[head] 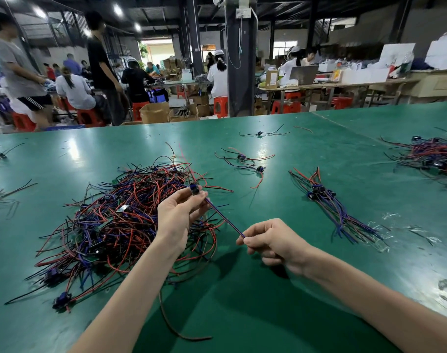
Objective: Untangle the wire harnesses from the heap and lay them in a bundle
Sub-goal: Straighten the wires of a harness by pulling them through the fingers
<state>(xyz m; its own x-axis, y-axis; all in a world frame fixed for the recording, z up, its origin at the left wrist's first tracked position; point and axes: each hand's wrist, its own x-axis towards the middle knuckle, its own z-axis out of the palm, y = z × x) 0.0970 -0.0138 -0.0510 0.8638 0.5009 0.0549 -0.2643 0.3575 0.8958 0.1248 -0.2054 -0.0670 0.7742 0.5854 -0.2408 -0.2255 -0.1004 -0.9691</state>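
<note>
While taut, harness [225, 218] btw hands [178, 212] [271, 244].

One wide-angle view comes from the person's head, facing forward and down over the green tabletop [281, 149]. It sits close: both forearms enter from the bottom edge, and the left hand [178, 212] and right hand [273, 244], pinching one wire harness [225, 220] between them, fill the middle, just right of the heap [120, 220]. Beyond the heap the tabletop's far edge crosses the upper third, and past it the view reaches seated workers [74, 90] deep in the hall. Lines curve toward the frame's edges.
</note>
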